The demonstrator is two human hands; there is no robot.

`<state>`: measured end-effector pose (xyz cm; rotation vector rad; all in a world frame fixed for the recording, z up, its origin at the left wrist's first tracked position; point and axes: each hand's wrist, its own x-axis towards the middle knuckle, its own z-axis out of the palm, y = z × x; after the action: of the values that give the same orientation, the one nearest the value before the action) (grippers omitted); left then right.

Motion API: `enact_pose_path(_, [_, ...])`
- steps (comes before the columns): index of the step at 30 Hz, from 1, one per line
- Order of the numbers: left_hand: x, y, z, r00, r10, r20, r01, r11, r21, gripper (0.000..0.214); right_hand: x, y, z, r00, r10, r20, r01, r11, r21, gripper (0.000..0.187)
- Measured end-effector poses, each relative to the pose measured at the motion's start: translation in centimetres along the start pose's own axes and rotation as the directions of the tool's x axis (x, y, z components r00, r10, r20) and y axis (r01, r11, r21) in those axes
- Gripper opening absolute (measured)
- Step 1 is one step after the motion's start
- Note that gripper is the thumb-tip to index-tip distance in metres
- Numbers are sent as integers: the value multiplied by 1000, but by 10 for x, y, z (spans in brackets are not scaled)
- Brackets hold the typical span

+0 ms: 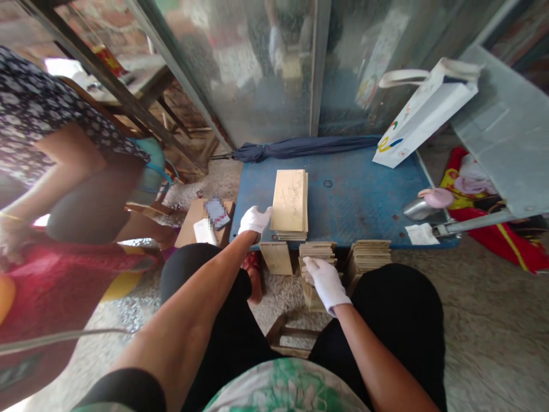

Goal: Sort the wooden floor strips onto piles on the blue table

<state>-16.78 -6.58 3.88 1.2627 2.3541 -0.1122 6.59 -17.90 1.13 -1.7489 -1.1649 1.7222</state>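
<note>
A stack of thin, pale wooden boards [289,200] lies on the blue table [355,200], close to its front edge. My left hand [255,220], in a white glove, is just left of this stack; its thumb and fingers are apart and the fingertips reach the stack's side. Below the table edge, more boards stand upright in a row [315,250]. My right hand [325,280], also gloved in white, has its fingers bent together over the left end of that row, gripping at the boards; its fingertips are partly hidden.
Another upright row of boards [369,254] and a single board [277,258] stand near my knees. A folded umbrella [304,147], white paper bag [422,114] and metal cup [416,209] are on the table. At left sits a person [64,131] beside a red machine [55,303].
</note>
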Motion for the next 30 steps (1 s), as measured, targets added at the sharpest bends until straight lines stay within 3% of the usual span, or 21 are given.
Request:
enact_pose_path(5, [-15,57,-2,998,50,-45,-55,993,-107,105,-1,-1,2,1000,0,2,0,1000,5,52])
enact_pose_path(10, [-20,92,14,998,-44,-41,43,998,-36,118,0,4,5,998,59,23,-61,996,72,54])
enact_pose_path(23, [-15,103,19,993,-112,-48,112,994,-4,114,4,3,6,999,18,26,-18,1000,8,49])
enact_pose_path(30, [-16,83,15,998,-55,-30,56,998,12,122,1,-4,4,1000,4,25,-4,1000,5,47])
